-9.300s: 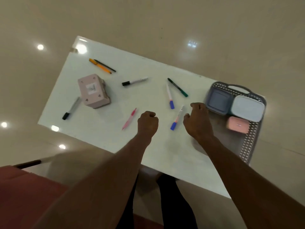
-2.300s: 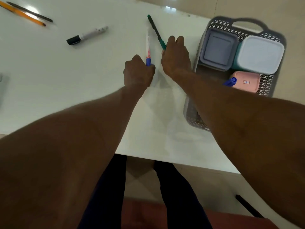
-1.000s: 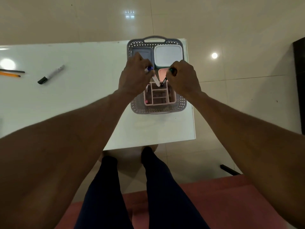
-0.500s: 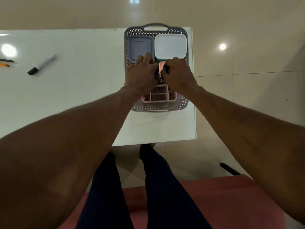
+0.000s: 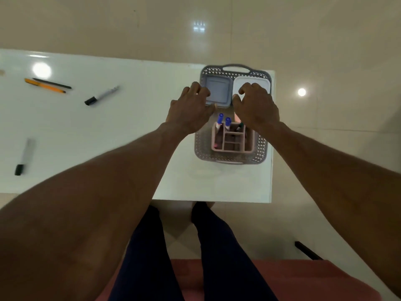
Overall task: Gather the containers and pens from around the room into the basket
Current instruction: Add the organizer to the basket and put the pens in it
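A grey perforated basket [image 5: 261, 148] stands at the right end of the white table [image 5: 121, 135]. Inside it are a blue-grey container [image 5: 218, 90], a white container [image 5: 264, 85] and a pink compartmented organiser [image 5: 233, 141]. Two blue-capped pens [image 5: 223, 121] and a green pen [image 5: 239, 126] stand in the organiser. My left hand [image 5: 191, 110] and my right hand [image 5: 257, 106] hover over the basket, fingers apart, holding nothing. On the table's left lie an orange pen [image 5: 44, 88], a thin black pen [image 5: 52, 83] and two black-capped markers [image 5: 101, 95] [image 5: 24, 157].
The table's near edge is right in front of my legs [image 5: 188, 246]. A red seat [image 5: 260, 279] lies under me. The glossy beige tiled floor [image 5: 325, 51] surrounds the table. A dark bar [image 5: 304, 249] lies on the floor at the right.
Both hands have let go of the blue and green pens, which now stand in the pink organiser. The hands have lifted and opened over the basket.
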